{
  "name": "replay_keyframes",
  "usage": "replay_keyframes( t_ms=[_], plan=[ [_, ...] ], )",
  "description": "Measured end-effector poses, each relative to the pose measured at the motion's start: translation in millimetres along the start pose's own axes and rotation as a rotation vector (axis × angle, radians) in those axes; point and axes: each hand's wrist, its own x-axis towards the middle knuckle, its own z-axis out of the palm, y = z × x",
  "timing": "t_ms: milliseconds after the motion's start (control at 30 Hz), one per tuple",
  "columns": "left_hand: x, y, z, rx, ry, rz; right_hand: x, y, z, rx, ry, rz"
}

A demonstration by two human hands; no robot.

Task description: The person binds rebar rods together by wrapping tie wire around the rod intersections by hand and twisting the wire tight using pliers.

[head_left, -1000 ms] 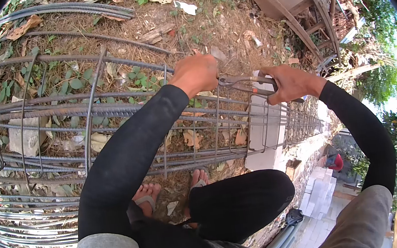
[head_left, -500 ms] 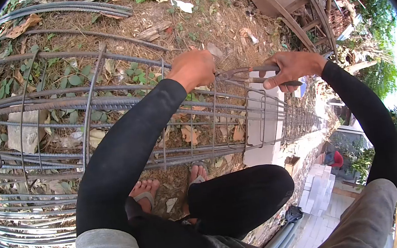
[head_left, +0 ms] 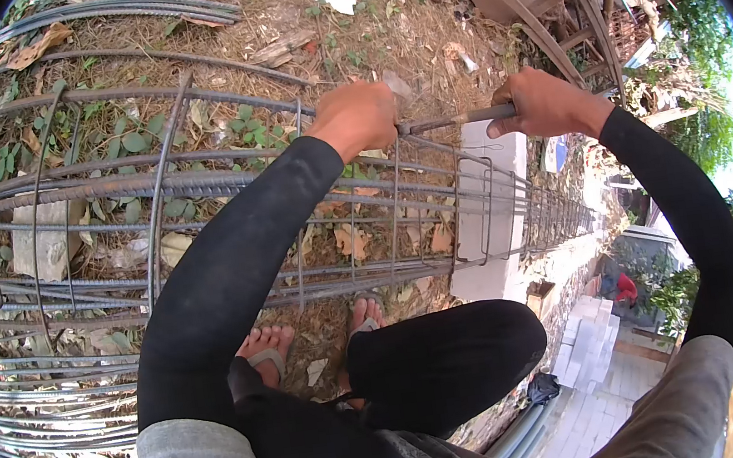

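My left hand (head_left: 357,116) is closed in a fist at the top bar of a rebar cage (head_left: 161,195); its fingers are turned away, so what they hold is hidden. Wrapped round the handles of metal pincers (head_left: 454,119) is my right hand (head_left: 548,103), out to the right. The pincers' jaws meet the cage just beside my left knuckles, and the tool shows edge-on, its two handles lined up. The cage, long bars with square stirrups, runs from the left side toward the right, below both hands.
Loose rebar (head_left: 48,396) lies in a bundle at lower left, and more bars (head_left: 111,13) at upper left. A pale block (head_left: 484,214) is under the cage. My sandalled feet (head_left: 267,351) stand close to it. Wooden frames (head_left: 512,0) lean at upper right.
My right hand has turned over, so the pincers' spread handles now line up edge-on and look closed together. My left hand has stayed at the same spot on the cage.
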Motion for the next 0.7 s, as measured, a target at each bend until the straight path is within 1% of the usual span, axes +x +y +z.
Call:
replay_keyframes(
  t_ms=[100, 133, 233, 400, 500, 533, 633, 667, 700],
  plan=[
    [1.6, 1.2, -5.3, 0.013, -0.022, -0.012, 5.7, 9.7, -9.0, 0.740, -0.582, 0.286],
    [-0.3, 2.5, -6.6, 0.014, -0.037, -0.019, 6.2, 7.1, -8.7, 0.813, -0.586, 0.352],
    [-2.6, 1.5, -9.7, 0.013, -0.039, -0.039, 0.2, -3.3, -3.6, 0.295, -0.190, 0.132],
    [0.4, -0.1, -3.8, -0.004, -0.040, 0.013, -18.7, -10.1, 19.7, -0.035, 0.190, -0.022],
    [-0.1, -1.3, -7.2, -0.027, -0.033, 0.058, -4.0, 2.0, 11.6, 0.748, -0.509, 0.185],
    [-1.6, -1.5, -7.3, -0.031, -0.010, 0.054, -4.3, -1.9, 4.4, 0.629, -0.493, 0.164],
    [-2.4, -1.8, -3.9, -0.032, 0.000, 0.041, -15.6, -0.7, 23.4, 0.104, 0.215, -0.064],
    [-0.4, -1.4, -4.3, -0.023, -0.004, 0.043, -21.6, -1.7, 29.6, -0.305, 0.451, -0.184],
    [1.5, -1.5, -3.2, -0.021, -0.011, 0.045, -26.9, -8.5, 30.1, -0.376, 0.444, -0.158]
  ],
)
